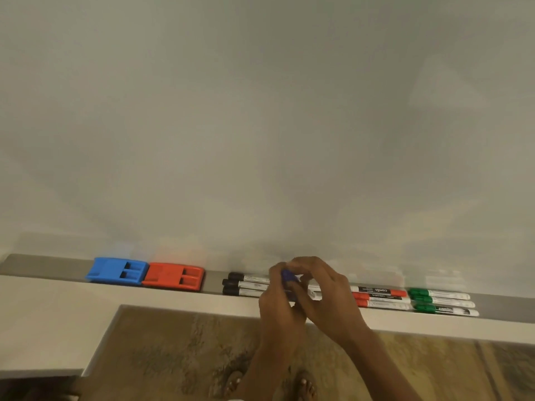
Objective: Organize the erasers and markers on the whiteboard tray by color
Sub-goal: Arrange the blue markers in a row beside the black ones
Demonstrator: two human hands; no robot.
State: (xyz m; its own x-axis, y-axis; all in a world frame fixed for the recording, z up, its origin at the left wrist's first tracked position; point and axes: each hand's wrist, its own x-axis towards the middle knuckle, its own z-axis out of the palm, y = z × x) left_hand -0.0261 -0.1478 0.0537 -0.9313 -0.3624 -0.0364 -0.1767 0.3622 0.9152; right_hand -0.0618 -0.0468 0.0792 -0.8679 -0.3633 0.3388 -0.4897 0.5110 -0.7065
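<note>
A blue marker (288, 276), seemingly pinched by both the left hand (279, 296) and right hand (324, 290) above the tray (214, 280), could be dropped onto the black markers (246, 284) just left of the grip, whereby that sorted row would be scattered.

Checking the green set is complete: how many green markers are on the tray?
3, stacked side by side at the tray's right end: back green marker, middle, front. None seems hidden.
</note>
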